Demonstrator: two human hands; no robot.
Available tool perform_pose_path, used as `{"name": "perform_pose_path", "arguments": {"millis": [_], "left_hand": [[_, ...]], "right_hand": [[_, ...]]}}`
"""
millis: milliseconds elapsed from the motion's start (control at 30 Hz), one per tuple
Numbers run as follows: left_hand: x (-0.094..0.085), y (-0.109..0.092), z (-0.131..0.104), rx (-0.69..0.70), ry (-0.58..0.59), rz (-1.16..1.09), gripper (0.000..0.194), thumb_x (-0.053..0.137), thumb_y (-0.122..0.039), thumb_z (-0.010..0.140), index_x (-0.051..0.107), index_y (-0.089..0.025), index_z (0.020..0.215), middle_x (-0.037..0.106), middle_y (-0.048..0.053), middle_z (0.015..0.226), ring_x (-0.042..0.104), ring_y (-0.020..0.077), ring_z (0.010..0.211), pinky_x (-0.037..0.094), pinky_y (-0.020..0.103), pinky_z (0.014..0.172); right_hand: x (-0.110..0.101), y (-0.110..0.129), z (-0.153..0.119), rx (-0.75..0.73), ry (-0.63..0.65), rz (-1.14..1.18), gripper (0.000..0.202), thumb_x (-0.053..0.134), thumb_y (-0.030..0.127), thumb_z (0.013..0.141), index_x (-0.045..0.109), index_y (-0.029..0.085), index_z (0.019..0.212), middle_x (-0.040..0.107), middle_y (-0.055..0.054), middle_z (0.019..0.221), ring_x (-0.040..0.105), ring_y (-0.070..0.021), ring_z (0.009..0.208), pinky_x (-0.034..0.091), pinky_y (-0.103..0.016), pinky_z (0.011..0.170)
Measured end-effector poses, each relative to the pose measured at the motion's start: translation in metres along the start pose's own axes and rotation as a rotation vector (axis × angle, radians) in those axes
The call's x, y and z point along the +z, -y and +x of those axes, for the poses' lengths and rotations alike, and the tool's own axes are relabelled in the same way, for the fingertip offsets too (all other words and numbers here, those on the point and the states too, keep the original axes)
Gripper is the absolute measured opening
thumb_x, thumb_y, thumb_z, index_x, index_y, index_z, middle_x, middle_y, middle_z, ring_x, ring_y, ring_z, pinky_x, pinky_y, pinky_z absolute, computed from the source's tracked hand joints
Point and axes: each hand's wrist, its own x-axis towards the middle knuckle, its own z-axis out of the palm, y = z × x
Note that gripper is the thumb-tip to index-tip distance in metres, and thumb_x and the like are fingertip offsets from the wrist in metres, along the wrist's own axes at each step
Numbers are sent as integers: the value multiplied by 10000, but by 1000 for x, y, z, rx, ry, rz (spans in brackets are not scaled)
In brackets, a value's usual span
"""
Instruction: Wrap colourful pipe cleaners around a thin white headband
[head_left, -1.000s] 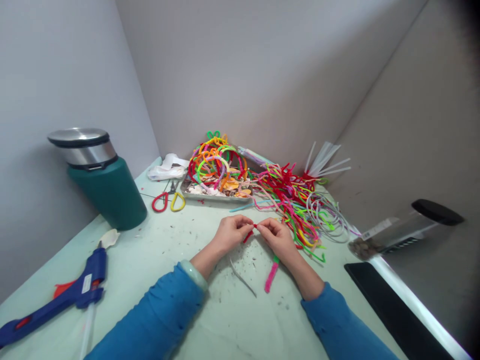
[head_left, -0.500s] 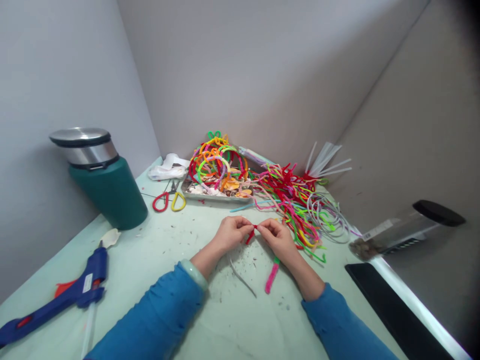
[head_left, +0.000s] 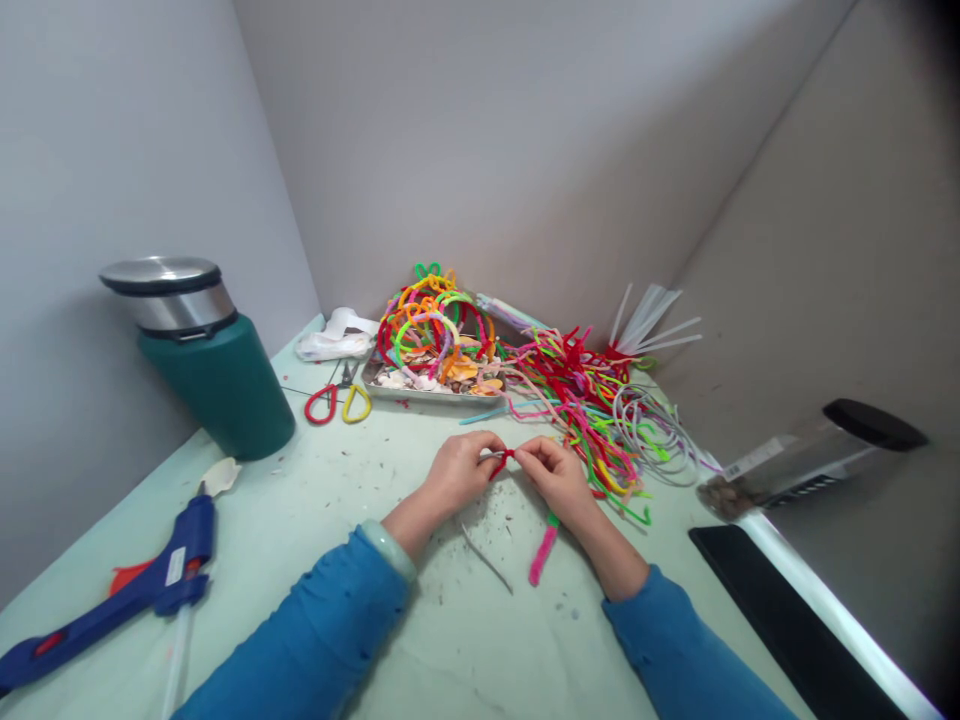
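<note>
Between my two hands a short red pipe cleaner (head_left: 505, 459) is bent over, with a pale thin piece showing beside it near my left fingertips. My left hand (head_left: 463, 470) is closed in a pinch on its left side. From the right, my right hand (head_left: 556, 478) pinches the other end between thumb and finger. A thin grey wire (head_left: 487, 560) lies below my left hand; its upper end is near the wrist. Partly under my right hand rests a pink and green pipe cleaner piece (head_left: 544, 553).
Behind my hands stands a metal tray (head_left: 435, 396) with shells and pipe cleaner rings (head_left: 431, 320). A heap of pipe cleaners (head_left: 577, 380) spreads right. Scissors (head_left: 337, 400), a green bottle (head_left: 217, 385) and a blue glue gun (head_left: 169, 580) are left; a clear jar (head_left: 802, 470) is right.
The red pipe cleaner's loose end, which hung down between my hands, is now folded up closer to my left fingers. My left fingertips have shifted slightly left; my right hand stays in place.
</note>
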Motion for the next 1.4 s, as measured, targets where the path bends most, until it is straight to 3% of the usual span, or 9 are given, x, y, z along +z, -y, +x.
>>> {"name": "perform_pose_path", "arguments": {"millis": [233,500,667,900,1100,1233,1400], "left_hand": [[-1,-1,-4,80,36,198,188,552,-140,723,599,-213,890,648,11,883,582,161,810,408,239,682],[-3,-7,-6,62,116,372,215,541,-205,767,550,-233,980,637,9,962,588,167,890,417,239,722],[-4,-13,-7,64,169,522,204,538,-239,778,509,-213,979,630,26,964,605,188,835,421,260,657],[-1,-18,-7,117,169,701,130,414,-202,856,510,-195,944,609,46,894,608,190,736,416,275,582],[1,-23,-8,165,184,709,151,449,-263,851,511,-178,960,594,66,891,602,203,753,429,283,586],[0,-26,-10,169,179,700,168,406,-196,846,523,-169,963,600,72,880,597,203,728,422,290,580],[-1,-25,-13,93,102,555,197,383,-244,865,556,-168,920,635,68,856,599,192,737,402,278,614]], "right_hand": [[0,2,0,-5,16,-9,205,576,362,781,563,171,709,481,29,560,405,-99,512,295,-221,469],[-1,1,-1,29,49,17,258,530,406,817,544,174,707,433,54,512,353,-83,455,265,-218,443],[-2,4,-2,68,88,47,367,463,456,854,467,180,614,386,60,470,318,-75,419,237,-220,423],[-1,3,-1,106,103,68,370,469,486,844,462,182,632,376,63,466,294,-71,407,207,-215,401],[-2,-2,0,101,107,68,358,483,487,834,477,179,651,397,58,487,301,-69,414,212,-208,399],[-2,-2,1,100,104,62,335,485,471,838,494,178,676,412,57,496,309,-69,420,214,-205,401],[-2,2,1,90,97,41,327,495,451,839,494,176,664,409,57,493,318,-70,427,219,-206,407]]}}
